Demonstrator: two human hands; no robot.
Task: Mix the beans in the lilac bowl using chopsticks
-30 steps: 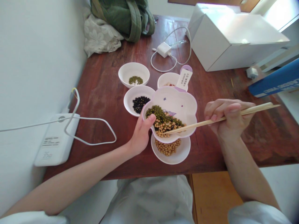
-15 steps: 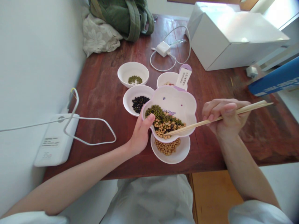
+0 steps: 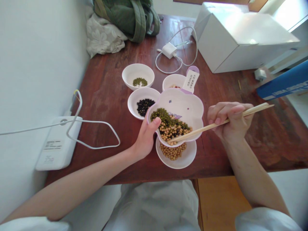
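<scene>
My left hand (image 3: 146, 138) grips the left rim of a flower-shaped bowl (image 3: 194, 112), tilted toward me, holding mixed green, black and tan beans (image 3: 176, 128). My right hand (image 3: 231, 120) is closed on wooden chopsticks (image 3: 204, 129), whose tips touch the tan beans by the bowl's near rim. Below the tilted bowl stands a white bowl (image 3: 191, 158) of tan beans. Left of it are a bowl (image 3: 132, 104) of black beans and, farther back, a bowl (image 3: 127, 75) with some green beans. Another white bowl (image 3: 168, 82) is partly hidden behind the labelled handle (image 3: 191, 79).
A white power bank (image 3: 59, 144) with a looping cable lies by the left wall. At the back are a green bag (image 3: 125, 19), a patterned cloth (image 3: 102, 35), a charger (image 3: 169, 50) and a large white box (image 3: 223, 41). A blue object (image 3: 284, 80) is at the right.
The chopsticks and my right hand have shifted slightly left and toward me, with the tips now nearer the bowl's near rim. My left hand still holds the bowl.
</scene>
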